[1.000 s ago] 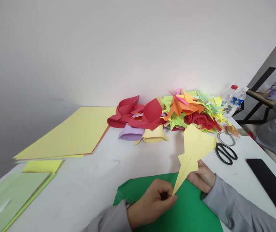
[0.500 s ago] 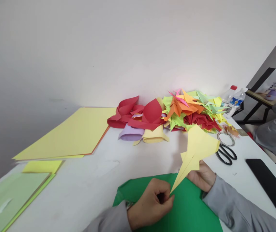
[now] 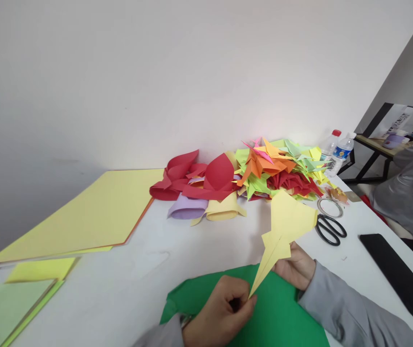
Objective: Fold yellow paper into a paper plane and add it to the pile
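A pale yellow folded paper piece [image 3: 286, 218] is held up over a green sheet [image 3: 282, 313], its long narrow point slanting down to the left. My left hand [image 3: 221, 311] pinches the tip of that point between thumb and index finger. Behind the wider part, my right hand [image 3: 296, 267] is closed on the paper; the folded piece hides some of its fingers. The green sheet lies on the white table [image 3: 119, 299] beneath both hands.
Red curled paper shapes [image 3: 219, 176] and a heap of colourful folded paper [image 3: 264, 164] stand by the wall. Scissors [image 3: 331, 230], a tape roll [image 3: 330, 207], a black phone-like slab [image 3: 398, 274] and bottles [image 3: 342, 152] are right. Yellow sheets [image 3: 90, 207] lie left. A person [image 3: 409, 188] sits beyond.
The view has turned slightly to the right, so everything sits a little further left. Both hands keep the same hold on the yellow folded paper.
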Tool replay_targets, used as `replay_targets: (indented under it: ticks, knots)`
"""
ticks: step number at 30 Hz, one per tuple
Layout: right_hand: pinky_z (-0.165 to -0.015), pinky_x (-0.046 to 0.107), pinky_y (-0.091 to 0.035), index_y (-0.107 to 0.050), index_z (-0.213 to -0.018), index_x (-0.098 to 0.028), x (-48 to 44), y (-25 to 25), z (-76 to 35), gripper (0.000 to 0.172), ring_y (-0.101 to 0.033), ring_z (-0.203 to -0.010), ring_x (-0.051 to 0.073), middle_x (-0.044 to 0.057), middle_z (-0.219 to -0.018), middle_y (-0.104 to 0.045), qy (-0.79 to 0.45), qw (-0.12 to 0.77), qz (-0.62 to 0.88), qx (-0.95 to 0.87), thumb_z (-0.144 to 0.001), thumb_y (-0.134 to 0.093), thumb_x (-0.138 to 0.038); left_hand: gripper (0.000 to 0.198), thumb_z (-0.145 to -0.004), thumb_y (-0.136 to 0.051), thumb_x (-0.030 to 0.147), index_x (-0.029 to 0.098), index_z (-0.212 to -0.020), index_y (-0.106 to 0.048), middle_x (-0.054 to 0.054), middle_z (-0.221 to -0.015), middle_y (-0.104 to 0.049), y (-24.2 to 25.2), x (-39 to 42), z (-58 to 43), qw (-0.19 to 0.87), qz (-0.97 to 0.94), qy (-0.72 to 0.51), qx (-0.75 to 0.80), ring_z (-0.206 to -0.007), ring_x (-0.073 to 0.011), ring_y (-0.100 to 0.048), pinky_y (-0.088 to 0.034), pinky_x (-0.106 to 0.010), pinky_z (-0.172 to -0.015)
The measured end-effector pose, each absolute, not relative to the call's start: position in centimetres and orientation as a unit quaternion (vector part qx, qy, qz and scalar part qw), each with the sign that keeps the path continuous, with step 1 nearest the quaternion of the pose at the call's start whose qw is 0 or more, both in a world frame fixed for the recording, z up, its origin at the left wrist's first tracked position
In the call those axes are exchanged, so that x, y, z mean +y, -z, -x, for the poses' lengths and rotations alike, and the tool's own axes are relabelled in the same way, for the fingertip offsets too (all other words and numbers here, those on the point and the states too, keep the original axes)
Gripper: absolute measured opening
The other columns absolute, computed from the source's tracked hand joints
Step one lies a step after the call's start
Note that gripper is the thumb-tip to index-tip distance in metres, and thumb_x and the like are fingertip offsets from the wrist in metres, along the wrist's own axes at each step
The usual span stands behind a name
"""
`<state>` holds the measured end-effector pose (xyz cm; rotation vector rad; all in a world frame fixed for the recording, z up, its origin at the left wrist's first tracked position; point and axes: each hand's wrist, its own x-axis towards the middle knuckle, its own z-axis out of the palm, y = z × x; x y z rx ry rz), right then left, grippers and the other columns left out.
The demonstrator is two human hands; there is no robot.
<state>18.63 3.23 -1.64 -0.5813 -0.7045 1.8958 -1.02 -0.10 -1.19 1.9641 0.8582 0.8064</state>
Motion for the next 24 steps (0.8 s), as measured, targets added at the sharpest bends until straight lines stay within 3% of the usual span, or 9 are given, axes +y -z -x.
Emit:
replay_targets:
  ticks: [14,24]
  knots:
    - [-0.087,0.036,-0.053,-0.068,-0.090,-0.019,4.0,2.3,-19.4,0.024,-0.069,-0.084,0.019,0.002,-0.082,-0.074,-0.782,0.508,0.219,-0.287,-0.069,-0.079,-0.018,0.036,-0.082,-0.044,0.026,0.021,-0.053,-0.023,0.006,-0.049,-0.028,1.6,0.0,1.1,0.414,-0.778,-0.326,0.343,-0.047,-0.0084,-0.029,-0.025,-0.024,-0.048]
    - [-0.088,0.043,-0.052,-0.067,-0.083,-0.015,4.6,2.4,-19.5,0.023,-0.068,-0.088,0.023,0.007,-0.080,-0.073,-0.783,0.493,0.188,-0.329,-0.062,-0.076,-0.015,0.038,-0.077,-0.045,0.032,0.022,-0.050,-0.020,0.007,-0.048,-0.020,1.7,0.8,1.1,0.443,-0.718,-0.368,0.390,-0.047,-0.0086,-0.022,-0.019,-0.026,-0.047]
